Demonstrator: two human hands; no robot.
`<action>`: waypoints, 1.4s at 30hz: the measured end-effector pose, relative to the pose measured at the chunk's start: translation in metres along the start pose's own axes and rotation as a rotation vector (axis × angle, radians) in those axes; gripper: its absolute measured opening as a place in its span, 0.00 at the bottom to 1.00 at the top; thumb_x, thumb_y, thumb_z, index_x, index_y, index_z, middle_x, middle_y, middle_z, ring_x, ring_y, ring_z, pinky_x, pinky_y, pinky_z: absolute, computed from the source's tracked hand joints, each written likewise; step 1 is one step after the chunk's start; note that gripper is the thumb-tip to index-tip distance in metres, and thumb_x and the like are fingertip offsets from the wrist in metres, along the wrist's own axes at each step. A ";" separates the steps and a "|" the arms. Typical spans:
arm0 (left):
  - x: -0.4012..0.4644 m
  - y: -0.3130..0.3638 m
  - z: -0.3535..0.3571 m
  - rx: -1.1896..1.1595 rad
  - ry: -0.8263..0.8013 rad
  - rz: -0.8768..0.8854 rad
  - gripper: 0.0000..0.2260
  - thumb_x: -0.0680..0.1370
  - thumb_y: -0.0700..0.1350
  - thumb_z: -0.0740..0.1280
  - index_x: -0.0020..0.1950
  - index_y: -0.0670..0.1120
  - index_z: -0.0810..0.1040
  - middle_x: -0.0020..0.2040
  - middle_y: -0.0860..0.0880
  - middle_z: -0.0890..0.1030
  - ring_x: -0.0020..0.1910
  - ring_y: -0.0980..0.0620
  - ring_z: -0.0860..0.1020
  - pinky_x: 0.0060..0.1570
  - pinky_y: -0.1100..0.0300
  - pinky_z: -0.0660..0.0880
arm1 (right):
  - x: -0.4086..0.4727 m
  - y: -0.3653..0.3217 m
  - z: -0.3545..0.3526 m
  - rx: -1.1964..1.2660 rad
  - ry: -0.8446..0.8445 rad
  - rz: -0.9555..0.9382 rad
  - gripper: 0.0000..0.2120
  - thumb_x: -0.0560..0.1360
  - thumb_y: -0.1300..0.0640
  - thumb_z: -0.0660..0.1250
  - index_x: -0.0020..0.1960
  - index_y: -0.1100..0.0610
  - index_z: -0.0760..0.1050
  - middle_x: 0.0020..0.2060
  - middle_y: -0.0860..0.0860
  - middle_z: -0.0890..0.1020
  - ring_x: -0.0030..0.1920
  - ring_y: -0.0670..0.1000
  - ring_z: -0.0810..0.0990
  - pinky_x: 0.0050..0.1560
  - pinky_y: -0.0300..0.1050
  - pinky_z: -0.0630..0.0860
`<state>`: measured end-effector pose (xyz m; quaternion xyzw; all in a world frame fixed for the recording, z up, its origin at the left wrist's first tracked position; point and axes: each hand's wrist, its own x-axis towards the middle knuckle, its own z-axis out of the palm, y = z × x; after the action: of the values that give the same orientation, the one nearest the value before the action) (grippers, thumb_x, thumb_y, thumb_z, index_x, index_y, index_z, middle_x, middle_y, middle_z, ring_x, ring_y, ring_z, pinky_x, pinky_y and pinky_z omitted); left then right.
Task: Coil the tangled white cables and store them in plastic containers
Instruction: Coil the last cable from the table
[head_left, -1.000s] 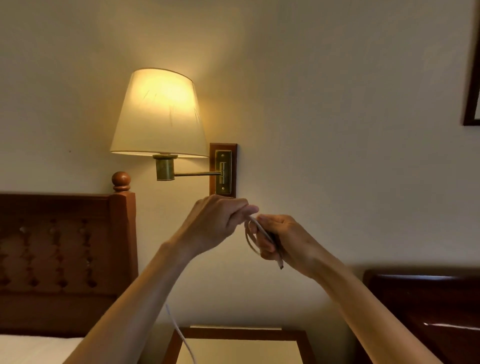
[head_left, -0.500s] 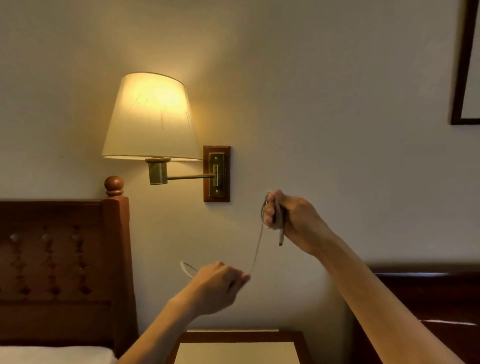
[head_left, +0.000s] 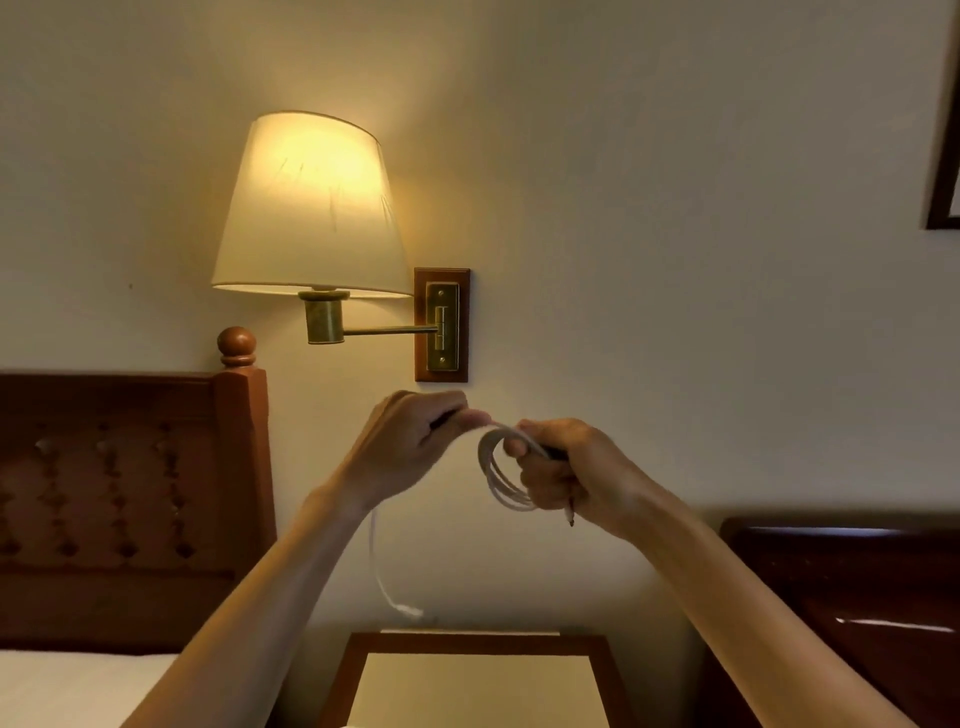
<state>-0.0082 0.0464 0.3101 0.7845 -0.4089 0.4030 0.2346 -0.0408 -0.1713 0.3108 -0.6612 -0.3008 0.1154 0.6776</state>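
Winding a thin white cable (head_left: 501, 475) in mid-air below the wall lamp (head_left: 311, 208), my right hand (head_left: 566, 475) grips the small coil while my left hand (head_left: 410, 447) pinches the limp, light, probably slippery loose tail, best held at the loops.

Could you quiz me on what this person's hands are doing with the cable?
1. Which hand holds the finished loops of the white cable?
A. left hand
B. right hand
C. neither
2. True or false: the wall lamp is switched off.
3. Fill in: the loose tail of the cable hangs below the ____ hand, above the nightstand.

Key
1. B: the right hand grips the coil, while the left hand pinches the strand leading into it.
2. False: its shade glows.
3. left
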 end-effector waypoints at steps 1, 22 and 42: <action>-0.006 -0.010 -0.001 -0.032 0.043 -0.039 0.19 0.81 0.59 0.56 0.40 0.48 0.74 0.29 0.55 0.72 0.27 0.55 0.72 0.28 0.62 0.69 | -0.001 -0.002 -0.005 0.154 -0.015 0.008 0.19 0.84 0.56 0.49 0.39 0.57 0.71 0.24 0.46 0.62 0.23 0.46 0.58 0.25 0.39 0.58; -0.005 0.042 -0.026 -0.190 -0.287 -0.037 0.11 0.82 0.51 0.59 0.41 0.52 0.75 0.31 0.59 0.72 0.31 0.58 0.73 0.34 0.69 0.67 | -0.005 0.003 0.010 -0.444 0.072 -0.043 0.18 0.84 0.53 0.53 0.41 0.59 0.73 0.27 0.50 0.72 0.27 0.47 0.69 0.29 0.37 0.67; -0.021 0.035 0.027 -0.844 0.192 -0.859 0.11 0.77 0.32 0.64 0.52 0.42 0.83 0.46 0.44 0.85 0.47 0.49 0.83 0.49 0.60 0.80 | 0.012 0.010 0.000 0.266 -0.014 0.092 0.18 0.80 0.61 0.46 0.36 0.57 0.68 0.24 0.48 0.60 0.23 0.47 0.55 0.24 0.40 0.58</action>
<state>-0.0322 0.0179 0.2795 0.6787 -0.1573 0.1443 0.7027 -0.0295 -0.1635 0.3040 -0.5778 -0.2568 0.1897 0.7511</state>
